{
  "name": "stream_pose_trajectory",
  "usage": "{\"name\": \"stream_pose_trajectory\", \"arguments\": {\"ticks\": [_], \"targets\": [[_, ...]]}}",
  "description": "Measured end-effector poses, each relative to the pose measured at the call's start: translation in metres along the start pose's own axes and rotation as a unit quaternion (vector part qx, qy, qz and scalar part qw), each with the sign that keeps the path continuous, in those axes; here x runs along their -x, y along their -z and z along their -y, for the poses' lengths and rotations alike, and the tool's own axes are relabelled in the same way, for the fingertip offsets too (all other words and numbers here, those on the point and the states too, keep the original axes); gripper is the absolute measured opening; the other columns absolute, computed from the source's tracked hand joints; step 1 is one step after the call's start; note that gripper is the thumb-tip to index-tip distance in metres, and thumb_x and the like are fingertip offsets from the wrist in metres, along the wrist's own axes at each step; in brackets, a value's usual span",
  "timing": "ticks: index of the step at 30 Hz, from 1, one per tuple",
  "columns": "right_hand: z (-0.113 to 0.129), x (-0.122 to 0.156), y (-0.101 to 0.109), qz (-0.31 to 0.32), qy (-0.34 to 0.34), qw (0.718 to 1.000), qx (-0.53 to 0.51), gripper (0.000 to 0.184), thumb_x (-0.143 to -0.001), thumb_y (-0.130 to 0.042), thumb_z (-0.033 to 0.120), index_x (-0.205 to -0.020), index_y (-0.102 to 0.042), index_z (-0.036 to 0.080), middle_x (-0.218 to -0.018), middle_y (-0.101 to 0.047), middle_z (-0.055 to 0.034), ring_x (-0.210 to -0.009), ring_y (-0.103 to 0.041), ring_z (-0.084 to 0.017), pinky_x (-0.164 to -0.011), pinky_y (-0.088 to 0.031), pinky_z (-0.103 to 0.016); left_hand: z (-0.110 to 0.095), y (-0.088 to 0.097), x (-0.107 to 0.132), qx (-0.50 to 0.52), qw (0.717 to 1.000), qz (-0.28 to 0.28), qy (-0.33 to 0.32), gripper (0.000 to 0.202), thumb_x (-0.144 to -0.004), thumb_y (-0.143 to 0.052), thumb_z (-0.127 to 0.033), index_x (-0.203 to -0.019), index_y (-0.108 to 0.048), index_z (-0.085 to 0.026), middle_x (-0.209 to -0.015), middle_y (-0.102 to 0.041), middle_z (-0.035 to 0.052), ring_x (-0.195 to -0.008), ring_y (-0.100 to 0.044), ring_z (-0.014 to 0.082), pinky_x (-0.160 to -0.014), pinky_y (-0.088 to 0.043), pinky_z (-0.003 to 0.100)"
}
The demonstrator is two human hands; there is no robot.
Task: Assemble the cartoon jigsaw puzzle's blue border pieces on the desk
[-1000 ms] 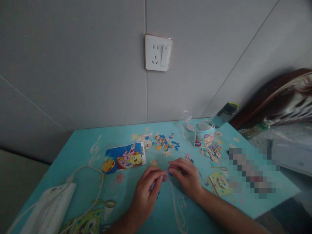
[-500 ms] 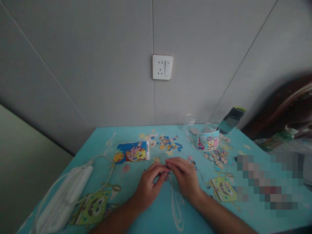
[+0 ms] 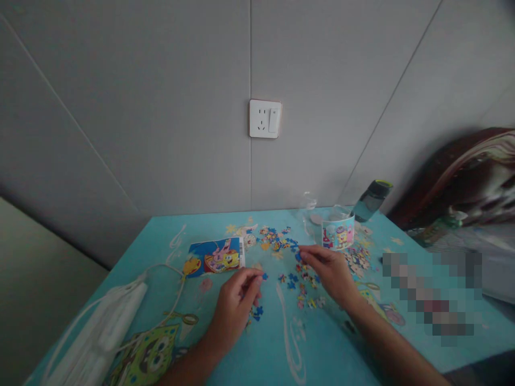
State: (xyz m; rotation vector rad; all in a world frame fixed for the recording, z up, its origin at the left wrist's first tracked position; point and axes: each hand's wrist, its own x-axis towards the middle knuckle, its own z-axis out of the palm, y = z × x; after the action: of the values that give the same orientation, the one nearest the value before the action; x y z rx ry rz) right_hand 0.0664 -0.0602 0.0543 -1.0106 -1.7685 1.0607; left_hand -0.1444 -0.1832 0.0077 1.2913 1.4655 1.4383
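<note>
Hands part: right hand (image 3: 328, 271) reaches out to loose pieces (image 3: 300, 281), fingers narrow, grip unclear | left hand (image 3: 235, 303) pinches blue piece (image 3: 264, 276) above table (image 3: 322, 348) | puzzle barely begun, pieces scattered beside picture card (image 3: 215, 257)

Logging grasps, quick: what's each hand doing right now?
Left hand: pinching a blue puzzle piece.
Right hand: fingertips at loose pieces; grip cannot be told.

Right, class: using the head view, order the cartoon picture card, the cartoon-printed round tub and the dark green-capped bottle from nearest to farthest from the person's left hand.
1. The cartoon picture card, just beyond the left hand, slightly left.
2. The cartoon-printed round tub, far right.
3. The dark green-capped bottle, behind the tub by the wall.
</note>
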Motion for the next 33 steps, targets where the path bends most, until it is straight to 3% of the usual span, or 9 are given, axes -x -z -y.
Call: {"name": "stream_pose_trajectory", "arguments": {"ticks": [5,10,13,16,21,29,33], "targets": [[-0.018,0.008,0.056,0.003,-0.046,0.995,0.087,0.03,-0.084,-0.07,0.044,-0.099,-0.078,0.019,-0.075,-0.073,-0.0039,-0.067,-0.064,-0.018,-0.064,-0.052,-0.03,-0.006,0.005,0.001,-0.025,0.999,0.04,-0.022,0.02,-0.098,-0.054,-0.036,-0.107,-0.064,-0.021,-0.077,-0.064,-0.0006,-0.065,-0.063,0.0125,-0.061,-0.051,0.023],[-0.037,0.038,0.072,0.06,-0.099,0.98,0.163,0.029,-0.086,-0.067,0.045,-0.096,-0.078,0.02,-0.077,-0.072,-0.0028,-0.062,-0.06,-0.016,-0.056,-0.045,-0.026,-0.003,0.001,0.005,-0.058,0.994,0.072,-0.059,0.023,-0.099,-0.054,-0.034,-0.115,-0.064,-0.023,-0.081,-0.066,0.0,-0.069,-0.064,0.013,-0.065,-0.052,0.024],[-0.041,0.04,0.068,0.084,-0.099,0.973,0.193,0.029,-0.088,-0.064,0.044,-0.099,-0.078,0.021,-0.076,-0.072,-0.0021,-0.061,-0.06,-0.016,-0.054,-0.042,-0.026,0.0,0.0,0.006,-0.08,0.992,0.071,-0.061,0.024,-0.098,-0.054,-0.035,-0.117,-0.064,-0.024,-0.083,-0.067,0.0,-0.07,-0.064,0.0137,-0.065,-0.053,0.024],[-0.039,0.032,0.064,0.089,-0.095,0.975,0.178,0.03,-0.088,-0.063,0.043,-0.103,-0.076,0.02,-0.076,-0.072,-0.0012,-0.055,-0.057,-0.013,-0.052,-0.041,-0.025,-0.001,0.002,0.005,-0.11,0.989,0.064,-0.08,0.021,-0.097,-0.057,-0.035,-0.112,-0.067,-0.025,-0.095,-0.071,0.0016,-0.082,-0.067,0.0159,-0.074,-0.054,0.026],[-0.035,0.024,0.054,0.082,-0.106,0.98,0.149,0.032,-0.086,-0.065,0.045,-0.097,-0.075,0.017,-0.074,-0.071,-0.0024,-0.05,-0.057,-0.012,-0.05,-0.043,-0.025,-0.009,0.008,0.001,-0.126,0.982,0.062,-0.123,0.02,-0.098,-0.056,-0.032,-0.112,-0.07,-0.027,-0.104,-0.071,0.0024,-0.092,-0.067,0.017,-0.081,-0.053,0.028],[-0.02,0.025,0.025,0.076,-0.083,0.988,0.11,0.03,-0.087,-0.064,0.043,-0.1,-0.075,0.017,-0.08,-0.072,-0.0032,-0.053,-0.055,-0.012,-0.049,-0.044,-0.024,-0.014,0.013,-0.001,-0.132,0.984,0.032,-0.116,0.023,-0.098,-0.055,-0.033,-0.114,-0.07,-0.027,-0.116,-0.069,0.0048,-0.107,-0.064,0.0204,-0.09,-0.053,0.032],[-0.003,0.029,-0.004,0.127,-0.044,0.982,0.131,0.022,-0.088,-0.065,0.036,-0.099,-0.075,0.019,-0.077,-0.071,-0.0019,-0.057,-0.057,-0.013,-0.052,-0.043,-0.024,-0.018,0.025,-0.008,-0.16,0.981,-0.007,-0.107,0.024,-0.097,-0.057,-0.034,-0.117,-0.069,-0.026,-0.11,-0.071,0.0042,-0.095,-0.067,0.0181,-0.082,-0.054,0.029]]}}
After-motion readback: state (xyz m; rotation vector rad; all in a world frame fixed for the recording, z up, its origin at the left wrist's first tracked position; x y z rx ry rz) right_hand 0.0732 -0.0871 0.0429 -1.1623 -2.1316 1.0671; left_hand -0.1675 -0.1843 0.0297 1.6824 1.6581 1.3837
